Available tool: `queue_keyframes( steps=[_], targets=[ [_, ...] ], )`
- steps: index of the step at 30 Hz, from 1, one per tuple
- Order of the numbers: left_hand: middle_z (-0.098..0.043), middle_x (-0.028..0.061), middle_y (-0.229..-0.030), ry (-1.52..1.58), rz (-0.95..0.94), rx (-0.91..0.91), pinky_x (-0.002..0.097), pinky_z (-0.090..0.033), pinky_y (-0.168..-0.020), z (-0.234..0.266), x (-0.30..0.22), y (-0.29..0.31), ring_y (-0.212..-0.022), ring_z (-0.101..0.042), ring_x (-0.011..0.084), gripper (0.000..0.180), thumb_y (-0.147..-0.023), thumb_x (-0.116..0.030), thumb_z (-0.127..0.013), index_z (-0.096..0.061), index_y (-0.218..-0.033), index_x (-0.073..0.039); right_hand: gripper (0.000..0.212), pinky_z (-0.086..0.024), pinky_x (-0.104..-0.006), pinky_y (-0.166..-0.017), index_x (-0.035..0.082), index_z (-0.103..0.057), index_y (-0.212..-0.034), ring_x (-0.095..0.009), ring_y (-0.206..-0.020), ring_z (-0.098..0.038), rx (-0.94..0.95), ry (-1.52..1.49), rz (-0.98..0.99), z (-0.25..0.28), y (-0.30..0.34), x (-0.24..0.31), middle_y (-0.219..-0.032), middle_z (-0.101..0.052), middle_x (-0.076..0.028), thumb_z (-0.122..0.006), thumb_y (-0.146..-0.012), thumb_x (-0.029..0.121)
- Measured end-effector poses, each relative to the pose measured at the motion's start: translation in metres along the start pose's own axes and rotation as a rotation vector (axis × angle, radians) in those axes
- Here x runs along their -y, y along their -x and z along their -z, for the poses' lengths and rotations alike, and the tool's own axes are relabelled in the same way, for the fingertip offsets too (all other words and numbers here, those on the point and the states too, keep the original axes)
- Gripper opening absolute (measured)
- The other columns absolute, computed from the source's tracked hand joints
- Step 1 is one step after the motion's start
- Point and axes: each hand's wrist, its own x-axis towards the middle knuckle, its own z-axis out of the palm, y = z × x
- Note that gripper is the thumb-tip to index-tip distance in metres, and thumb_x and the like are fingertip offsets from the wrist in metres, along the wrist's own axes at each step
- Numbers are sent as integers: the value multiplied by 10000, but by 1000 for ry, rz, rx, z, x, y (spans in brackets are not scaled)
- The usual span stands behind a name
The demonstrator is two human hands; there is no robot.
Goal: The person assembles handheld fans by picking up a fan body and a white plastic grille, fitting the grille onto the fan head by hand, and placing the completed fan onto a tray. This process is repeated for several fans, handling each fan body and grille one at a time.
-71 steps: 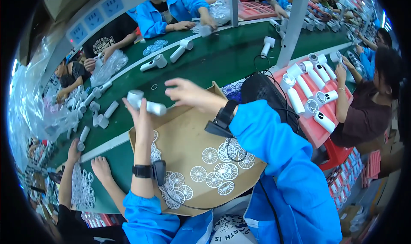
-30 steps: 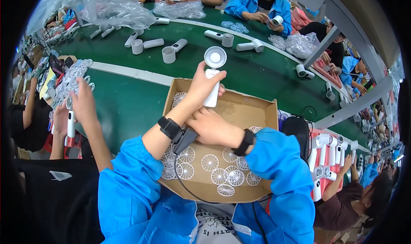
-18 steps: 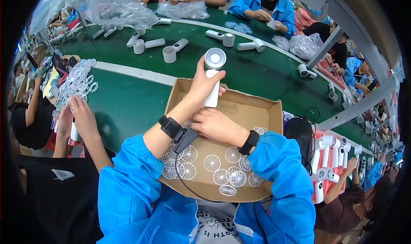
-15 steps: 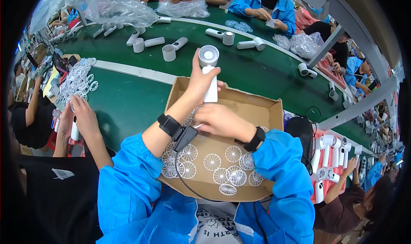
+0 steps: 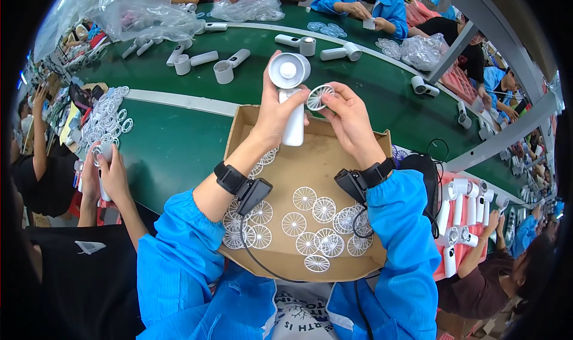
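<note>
My left hand (image 5: 276,110) is wrapped round the handle of a white handheld fan (image 5: 292,125), held upright with its round hollow head at the top. A pale disc shows inside that head. To its right, my right hand (image 5: 348,116) pinches a white spoked fan grille (image 5: 319,98) by its edge, tilted and close beside the fan's head. Below both hands lies a shallow cardboard box (image 5: 280,179). More white spoked grilles (image 5: 293,224) are spread inside it, some overlapping.
Several white fans (image 5: 224,71) lie on the green conveyor belt (image 5: 256,42) ahead. At left, a co-worker's hands (image 5: 107,173) hold a fan near a heap of white rings (image 5: 104,116). A pink tray (image 5: 462,221) of fans stands at right, beside a grey metal post (image 5: 501,137).
My right hand has risen from the box with a spoked grille and come beside the fan's head. The fan's head has tilted slightly in my left hand. The grilles in the box have shifted.
</note>
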Motion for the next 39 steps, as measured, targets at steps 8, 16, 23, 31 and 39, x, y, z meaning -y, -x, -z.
queue_keyframes(
  steps=[8, 16, 23, 31, 39],
  targets=[
    [-505, 99, -1129, -122, -195, -67, 250, -551, -530, -6, 0, 3, -856, -605, 153, 931, -759, 34, -672, -104, -1463, -184, 190, -537, -300, -831, 35, -494, -1075, -174, -949, -617, 109, -104, 91, 4, -1, -4, -1012, -629, -96, -580, -906, 49],
    [-489, 105, -1167, -124, -228, -87, 246, -545, -546, -5, 1, 4, -889, -610, 168, 932, -758, 43, -672, -106, -1464, -179, 142, -535, -307, -824, 26, -489, -1076, -178, -961, -614, 62, -165, 31, -9, 5, 2, -1036, -615, -105, -506, -936, 39],
    [-534, 98, -1039, -201, -293, -75, 267, -539, -560, -6, 4, 4, -835, -608, 156, 945, -775, 16, -672, -71, -1471, -202, 160, -523, -318, -843, 6, -528, -1095, -179, -975, -611, 101, 157, 285, -4, 3, 1, -1054, -611, -102, -470, -950, 39],
    [-527, 88, -1079, -220, -227, -165, 271, -541, -581, -5, 5, 4, -870, -594, 140, 911, -792, -9, -667, -84, -1469, -187, 311, -529, -327, -838, 33, -607, -1138, -215, -997, -618, -108, 1038, 807, -18, 9, -1, -1172, -572, -133, -650, -830, 44],
    [-508, 96, -1143, -160, -210, -230, 271, -546, -567, -10, 7, 1, -880, -606, 142, 831, -820, -24, -635, -117, -1455, -162, 378, -516, -333, -833, 57, -644, -1078, -273, -992, -617, -70, 1339, 935, -12, 7, -1, -1200, -557, -147, -741, -713, 62]
  ],
)
